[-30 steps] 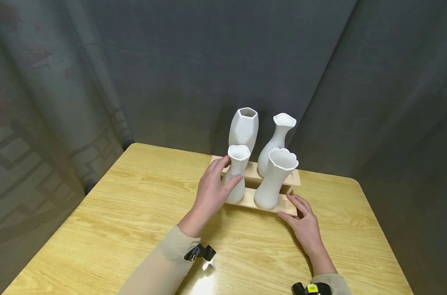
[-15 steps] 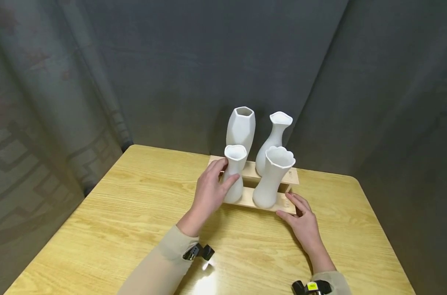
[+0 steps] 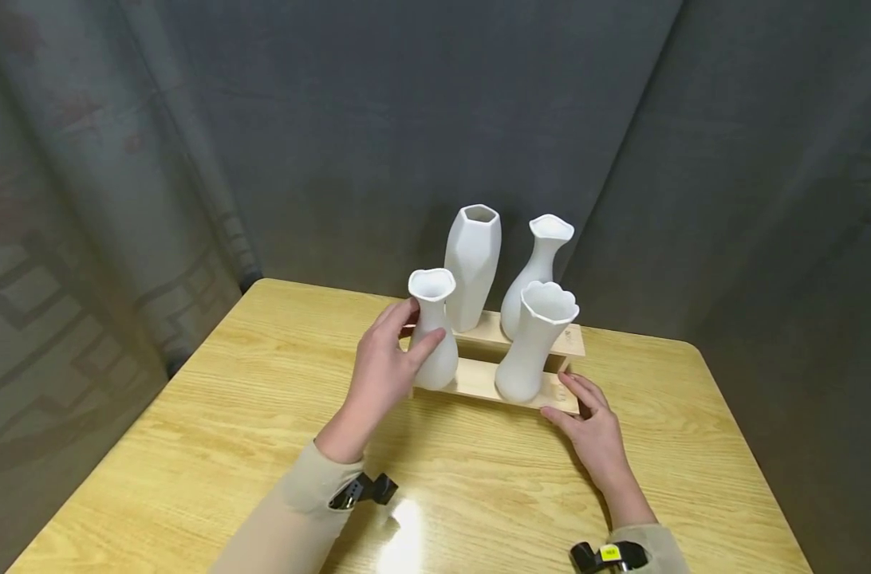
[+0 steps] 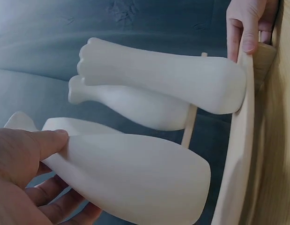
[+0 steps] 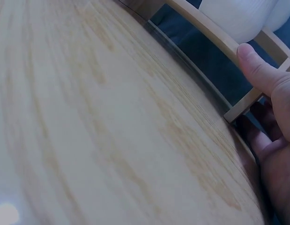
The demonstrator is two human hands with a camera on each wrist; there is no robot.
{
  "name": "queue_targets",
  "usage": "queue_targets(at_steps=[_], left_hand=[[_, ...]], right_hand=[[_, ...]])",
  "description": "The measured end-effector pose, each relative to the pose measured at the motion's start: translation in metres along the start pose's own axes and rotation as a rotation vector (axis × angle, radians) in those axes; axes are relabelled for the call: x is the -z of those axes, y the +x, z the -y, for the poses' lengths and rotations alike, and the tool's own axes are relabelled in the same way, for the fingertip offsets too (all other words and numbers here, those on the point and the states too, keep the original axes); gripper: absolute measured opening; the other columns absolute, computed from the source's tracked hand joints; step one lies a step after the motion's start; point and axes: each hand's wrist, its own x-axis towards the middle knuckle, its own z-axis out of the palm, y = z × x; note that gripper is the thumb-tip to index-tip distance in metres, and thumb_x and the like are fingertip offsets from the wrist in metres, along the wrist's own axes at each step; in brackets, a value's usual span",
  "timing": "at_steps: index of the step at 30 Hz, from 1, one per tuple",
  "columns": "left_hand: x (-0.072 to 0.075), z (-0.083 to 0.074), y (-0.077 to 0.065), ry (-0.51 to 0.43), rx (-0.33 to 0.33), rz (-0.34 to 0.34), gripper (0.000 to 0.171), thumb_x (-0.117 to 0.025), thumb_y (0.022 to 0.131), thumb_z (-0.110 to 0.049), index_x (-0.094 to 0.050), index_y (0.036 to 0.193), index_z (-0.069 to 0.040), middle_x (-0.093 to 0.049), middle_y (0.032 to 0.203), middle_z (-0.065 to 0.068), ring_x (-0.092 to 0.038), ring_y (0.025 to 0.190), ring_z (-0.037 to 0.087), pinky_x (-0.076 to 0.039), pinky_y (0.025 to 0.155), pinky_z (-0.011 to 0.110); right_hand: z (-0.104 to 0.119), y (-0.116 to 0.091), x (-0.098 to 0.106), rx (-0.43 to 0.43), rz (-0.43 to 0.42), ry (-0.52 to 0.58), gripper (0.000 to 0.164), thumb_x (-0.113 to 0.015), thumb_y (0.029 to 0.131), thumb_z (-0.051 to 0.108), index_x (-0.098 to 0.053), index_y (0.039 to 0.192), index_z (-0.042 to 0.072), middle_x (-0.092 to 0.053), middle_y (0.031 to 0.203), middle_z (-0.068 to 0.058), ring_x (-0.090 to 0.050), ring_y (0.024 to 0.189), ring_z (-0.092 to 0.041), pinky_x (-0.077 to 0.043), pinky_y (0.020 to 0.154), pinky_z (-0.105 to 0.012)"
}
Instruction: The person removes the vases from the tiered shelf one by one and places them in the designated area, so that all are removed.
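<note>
My left hand (image 3: 385,359) grips a white vase (image 3: 435,359) with a wavy rim, thumb on one side and fingers on the other. In the left wrist view a gap shows between this vase's base and the wooden stand's lower step (image 4: 238,159). My right hand (image 3: 595,438) holds the right front end of the two-step wooden stand (image 3: 478,379), with the thumb (image 5: 257,68) against its front edge. On the lower step stands a scallop-rimmed white vase (image 3: 527,359).
Behind, on the upper step, stand a faceted white vase (image 3: 473,263) and a narrow-necked white vase (image 3: 532,279). The stand is near the back edge of a wood-grain table (image 3: 249,399). A dark grey curtain (image 3: 378,143) hangs behind it.
My left hand has shifted left and slightly up with the wavy-rimmed vase, away from the scallop-rimmed one. The right hand stays at the stand's end.
</note>
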Motion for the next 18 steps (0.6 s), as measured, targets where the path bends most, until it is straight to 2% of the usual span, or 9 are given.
queue_targets(at_steps=[6, 12, 18], left_hand=[[0.016, 0.0, 0.0, -0.004, 0.003, -0.009, 0.037, -0.087, 0.098, -0.013, -0.072, 0.132, -0.008, -0.073, 0.127, 0.011, -0.075, 0.113, 0.032, -0.062, 0.098, 0.052], [0.031, 0.007, 0.001, 0.023, 0.015, -0.031, 0.036, -0.088, 0.097, -0.014, -0.073, 0.129, -0.009, -0.073, 0.126, 0.01, -0.074, 0.114, 0.031, -0.062, 0.098, 0.052], [0.047, 0.016, 0.006, 0.057, 0.022, -0.061, 0.035, -0.087, 0.097, -0.012, -0.072, 0.128, -0.005, -0.072, 0.124, 0.014, -0.073, 0.114, 0.034, -0.062, 0.098, 0.054]], right_hand=[[0.001, 0.0, 0.003, 0.003, -0.001, 0.011, 0.081, -0.089, 0.097, 0.034, -0.052, 0.166, 0.015, -0.034, 0.175, -0.01, -0.03, 0.163, -0.035, -0.042, 0.095, -0.002], [0.0, -0.001, 0.002, -0.007, 0.011, 0.012, 0.082, -0.089, 0.097, 0.033, -0.05, 0.167, 0.015, -0.032, 0.177, -0.01, -0.029, 0.164, -0.035, -0.04, 0.096, -0.002], [0.001, 0.0, 0.002, -0.009, 0.006, 0.013, 0.081, -0.088, 0.097, 0.035, -0.051, 0.167, 0.014, -0.033, 0.176, -0.01, -0.029, 0.164, -0.035, -0.039, 0.097, -0.002]])
